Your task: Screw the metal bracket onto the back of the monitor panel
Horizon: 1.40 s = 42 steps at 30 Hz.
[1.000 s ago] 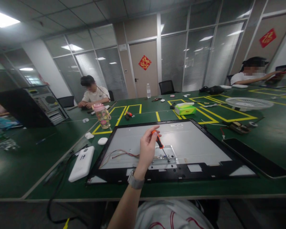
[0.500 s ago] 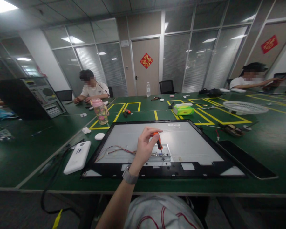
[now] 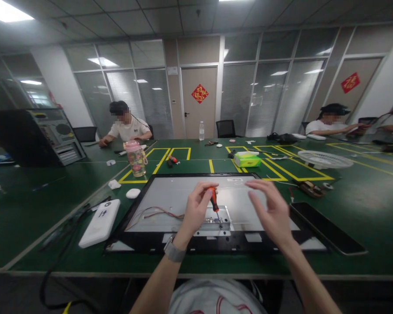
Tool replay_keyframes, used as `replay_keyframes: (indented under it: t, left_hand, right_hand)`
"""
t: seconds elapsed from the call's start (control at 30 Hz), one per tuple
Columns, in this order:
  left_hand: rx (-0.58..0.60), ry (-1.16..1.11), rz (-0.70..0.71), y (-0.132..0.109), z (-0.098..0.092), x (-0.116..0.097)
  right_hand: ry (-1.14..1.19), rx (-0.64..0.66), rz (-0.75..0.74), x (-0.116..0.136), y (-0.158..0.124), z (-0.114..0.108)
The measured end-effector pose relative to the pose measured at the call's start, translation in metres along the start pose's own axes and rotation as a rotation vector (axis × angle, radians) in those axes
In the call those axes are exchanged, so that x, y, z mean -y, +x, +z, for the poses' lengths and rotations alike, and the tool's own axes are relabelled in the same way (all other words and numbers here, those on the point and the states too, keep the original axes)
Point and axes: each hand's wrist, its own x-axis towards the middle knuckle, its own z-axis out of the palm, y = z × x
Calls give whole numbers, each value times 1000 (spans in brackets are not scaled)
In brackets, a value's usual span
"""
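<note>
A flat panel with a black frame [image 3: 196,244] and a grey metal back lies on the green table in front of me. My left hand [image 3: 196,207], with a grey watch at the wrist, grips the orange-and-black handle of a screwdriver [image 3: 215,201]. The screwdriver leans slightly, its tip down on a small metal bracket [image 3: 227,214] with a circuit board. Thin coloured wires [image 3: 162,211] run left from that board. My right hand [image 3: 272,210] hovers over the panel's right part, thumb and fingers apart, with nothing in it.
A white power bank [image 3: 100,223] and dark cables lie left of the panel; a black phone-like slab [image 3: 327,227] lies right. Behind stand a pink-lidged bottle [image 3: 136,159] and a green tissue pack [image 3: 247,159]. A computer tower [image 3: 57,135] stands far left. Other people sit across the table.
My right hand has come into view from the right, above the panel. My left hand stays on the screwdriver at the bracket. The camera view has tilted up a little.
</note>
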Motion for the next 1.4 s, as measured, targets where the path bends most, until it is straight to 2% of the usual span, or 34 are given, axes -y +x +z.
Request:
replay_keyframes:
  t: [0.07, 0.17, 0.3, 0.37, 0.5, 0.67, 0.87, 1.1, 1.4]
  left_hand:
    - [10, -35, -24, 0, 0, 0]
    - [-9, 12, 12, 0, 1, 2]
    - [-2, 31, 16, 0, 2, 4]
    - [17, -22, -29, 0, 2, 3]
    - [30, -80, -67, -1, 1, 2]
    - [118, -125, -68, -1, 2, 7]
    - [-3, 54, 34, 0, 1, 8]
    - [47, -61, -73, -1, 1, 4]
    - [-36, 21, -14, 2, 1, 5]
  right_hand:
    - [40, 75, 22, -4, -6, 12]
    - [75, 284, 106, -12, -21, 26]
    - [66, 548, 186, -16, -37, 33]
    - [16, 619, 188, -14, -40, 34]
    - [-59, 620, 147, -12, -41, 35]
    - [-76, 608, 111, -11, -42, 35]
    - [-90, 638, 103, -10, -41, 34]
    - [-98, 653, 116, -6, -39, 32]
    - [-112, 678, 134, -5, -38, 32]
